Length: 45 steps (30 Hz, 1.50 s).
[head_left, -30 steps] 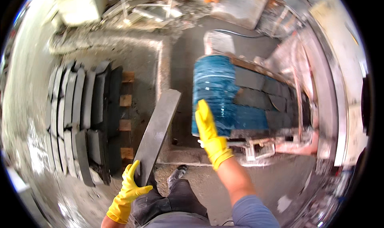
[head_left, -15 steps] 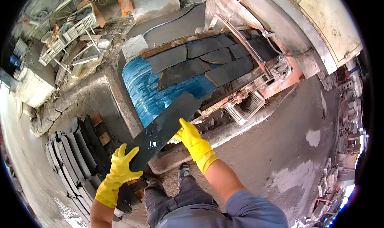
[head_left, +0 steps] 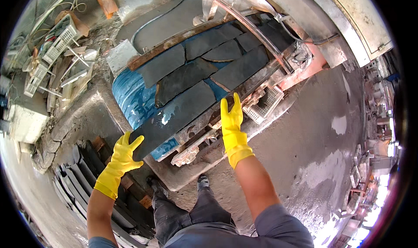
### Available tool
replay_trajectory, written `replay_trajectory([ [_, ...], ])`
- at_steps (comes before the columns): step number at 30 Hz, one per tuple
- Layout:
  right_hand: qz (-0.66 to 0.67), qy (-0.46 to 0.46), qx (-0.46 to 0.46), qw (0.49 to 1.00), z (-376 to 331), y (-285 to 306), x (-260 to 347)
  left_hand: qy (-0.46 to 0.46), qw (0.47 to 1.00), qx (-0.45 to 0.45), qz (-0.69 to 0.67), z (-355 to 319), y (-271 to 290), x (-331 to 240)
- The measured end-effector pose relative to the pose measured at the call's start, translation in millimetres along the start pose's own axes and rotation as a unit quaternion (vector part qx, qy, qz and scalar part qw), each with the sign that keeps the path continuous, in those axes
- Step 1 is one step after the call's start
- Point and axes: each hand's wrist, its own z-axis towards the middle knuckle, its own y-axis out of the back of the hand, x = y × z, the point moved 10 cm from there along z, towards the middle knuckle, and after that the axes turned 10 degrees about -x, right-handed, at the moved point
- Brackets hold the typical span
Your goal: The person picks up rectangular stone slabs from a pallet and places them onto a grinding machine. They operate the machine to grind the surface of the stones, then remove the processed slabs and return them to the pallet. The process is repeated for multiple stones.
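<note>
A long dark stone slab (head_left: 180, 111) lies flat on a wet blue conveyor belt (head_left: 130, 89), its left end reaching past the belt's near-left end. My left hand (head_left: 122, 158), in a yellow rubber glove, is at that end with thumb and fingers spread; whether it touches the slab is hard to tell. My right hand (head_left: 233, 121), gloved the same, hovers by the belt's near side beyond the slab's right end, fingers apart and holding nothing. Several other dark slabs (head_left: 187, 80) sit side by side farther up the belt.
A stack of dark slabs (head_left: 82, 174) stands on edge at lower left, with wooden blocks (head_left: 146, 201) beside it. A metal bar (head_left: 257, 34) crosses the belt before the machine. A white plastic crate (head_left: 264, 104) sits beside the belt; a low concrete curb (head_left: 174, 185) runs by my feet.
The slab held up between my hands has been laid on the belt, moving away from me. My right hand has let go and moved right and forward. The view has shifted too.
</note>
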Motion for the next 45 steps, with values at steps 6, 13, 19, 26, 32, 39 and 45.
replay_trajectory([
  [6, -0.273, 0.062, -0.100, 0.955, -4, -37, 4, -0.045, 0.999, 0.011, 0.006, 24, -8, 5],
  [13, -0.287, 0.071, -0.099, 0.950, -9, -38, 12, -0.029, 1.000, -0.012, 0.001, 32, -13, -11],
  [19, -0.298, 0.064, -0.083, 0.949, -6, -44, 21, -0.026, 0.999, 0.020, 0.001, 37, -13, -8],
  [26, -0.312, 0.054, -0.081, 0.945, -3, -40, 27, -0.093, 0.986, -0.094, -0.103, 134, 21, -60],
  [32, -0.299, 0.028, -0.081, 0.950, 1, -37, 35, -0.159, 0.968, -0.172, -0.084, 274, -20, -119],
  [39, -0.273, 0.014, -0.081, 0.958, 1, -34, 31, -0.249, 0.952, -0.174, -0.029, 339, -87, -182],
  [45, -0.262, -0.006, -0.100, 0.960, -5, -25, 29, -0.260, 0.951, -0.163, -0.021, 334, -92, -193],
])
